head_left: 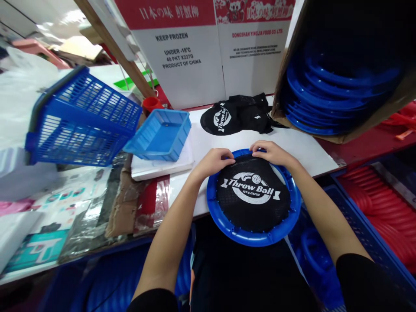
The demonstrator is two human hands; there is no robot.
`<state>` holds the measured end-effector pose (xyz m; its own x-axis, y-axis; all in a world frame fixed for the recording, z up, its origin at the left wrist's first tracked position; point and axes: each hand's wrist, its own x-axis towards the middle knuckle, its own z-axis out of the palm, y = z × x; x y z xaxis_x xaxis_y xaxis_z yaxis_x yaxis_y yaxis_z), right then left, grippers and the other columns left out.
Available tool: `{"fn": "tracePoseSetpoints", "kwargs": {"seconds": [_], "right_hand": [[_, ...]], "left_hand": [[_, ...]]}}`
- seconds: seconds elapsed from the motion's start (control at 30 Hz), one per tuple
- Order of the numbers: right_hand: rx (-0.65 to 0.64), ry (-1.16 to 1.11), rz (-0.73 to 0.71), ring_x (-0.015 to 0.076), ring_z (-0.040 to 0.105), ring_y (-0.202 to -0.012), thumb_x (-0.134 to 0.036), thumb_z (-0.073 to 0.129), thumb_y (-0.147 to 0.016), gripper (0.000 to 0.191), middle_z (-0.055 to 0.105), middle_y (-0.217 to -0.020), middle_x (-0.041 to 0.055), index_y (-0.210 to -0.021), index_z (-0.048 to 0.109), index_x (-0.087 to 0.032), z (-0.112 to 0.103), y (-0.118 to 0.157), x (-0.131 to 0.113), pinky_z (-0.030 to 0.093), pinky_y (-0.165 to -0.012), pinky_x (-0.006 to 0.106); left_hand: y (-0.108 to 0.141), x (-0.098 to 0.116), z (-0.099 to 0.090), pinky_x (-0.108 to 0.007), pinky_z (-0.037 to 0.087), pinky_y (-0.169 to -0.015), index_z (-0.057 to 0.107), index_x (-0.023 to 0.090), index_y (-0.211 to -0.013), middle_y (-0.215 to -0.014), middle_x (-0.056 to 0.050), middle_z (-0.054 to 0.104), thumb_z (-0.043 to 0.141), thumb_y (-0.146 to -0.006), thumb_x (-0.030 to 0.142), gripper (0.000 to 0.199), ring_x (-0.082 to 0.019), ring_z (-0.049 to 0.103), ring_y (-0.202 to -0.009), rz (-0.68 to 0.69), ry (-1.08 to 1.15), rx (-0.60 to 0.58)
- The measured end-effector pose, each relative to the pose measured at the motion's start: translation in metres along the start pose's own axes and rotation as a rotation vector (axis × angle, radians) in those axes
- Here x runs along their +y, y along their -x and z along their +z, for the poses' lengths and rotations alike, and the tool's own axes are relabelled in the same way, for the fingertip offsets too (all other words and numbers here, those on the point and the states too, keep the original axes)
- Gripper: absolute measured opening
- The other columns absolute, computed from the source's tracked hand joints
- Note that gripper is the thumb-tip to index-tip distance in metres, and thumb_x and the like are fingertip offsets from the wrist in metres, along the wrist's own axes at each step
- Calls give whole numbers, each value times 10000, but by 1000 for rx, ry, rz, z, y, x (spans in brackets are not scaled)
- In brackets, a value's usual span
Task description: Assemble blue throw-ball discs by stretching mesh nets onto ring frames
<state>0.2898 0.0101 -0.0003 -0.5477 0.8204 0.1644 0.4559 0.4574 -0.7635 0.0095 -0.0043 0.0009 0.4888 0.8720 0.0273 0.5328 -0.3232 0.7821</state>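
A blue plastic ring (pixel 256 238) rests against the table's front edge, its near part over my lap. Black mesh (pixel 250 212) printed "Throw Ball" spans the inside of the ring, and a gap shows between mesh and rim at the upper right. My left hand (pixel 218 161) is closed at the ring's upper left, fingers pinching the mesh edge by the rim. At the top right of the ring, my right hand (pixel 272 152) is closed with curled fingers on the mesh edge. Beyond the ring lie more black mesh pieces (pixel 222 118).
An open carton (pixel 280 97) at the right holds stacked blue rings (pixel 338 104). Left of the hands are a light blue tray (pixel 162 134) and a tilted blue basket (pixel 87 117). A white carton (pixel 195 82) stands behind. Red rings (pixel 383 216) fill a crate at lower right.
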Motion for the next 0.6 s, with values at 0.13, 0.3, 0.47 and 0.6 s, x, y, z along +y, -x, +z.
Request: {"fn": "tracePoseSetpoints", "kwargs": {"seconds": [0.13,0.3,0.47,0.6], "right_hand": [[74,97,-31,283,626,-1182,-359,624,-931,176,664,-1233,123,-845,686,-218,5,0,5,449,-1123,507],[19,63,37,255,642,-1059,-374,590,-945,195,684,-1129,97,-876,682,-216,3,-5,8,501,-1047,475],[-75,-5,76,225,608,-869,-427,618,-888,227,674,-905,38,-886,681,-209,-3,-17,19,510,-880,398],[-108,40,53,218,578,-843,-416,623,-875,202,636,-875,29,-824,657,-223,-3,-20,20,483,-853,376]], "left_hand": [[-3,-3,0,-355,535,-820,752,204,-791,-813,-35,765,724,-805,344,143,-204,683,-803,-25,81,32],[-3,-8,-4,-337,542,-763,719,193,-814,-805,-45,759,714,-785,392,201,-200,684,-774,-39,196,-7],[-5,-10,-2,-335,526,-732,720,189,-811,-757,-37,733,684,-803,392,205,-192,652,-721,-55,116,60],[-6,-11,2,-338,524,-741,753,190,-799,-761,-41,751,668,-804,330,165,-197,653,-740,-40,106,118]]}}
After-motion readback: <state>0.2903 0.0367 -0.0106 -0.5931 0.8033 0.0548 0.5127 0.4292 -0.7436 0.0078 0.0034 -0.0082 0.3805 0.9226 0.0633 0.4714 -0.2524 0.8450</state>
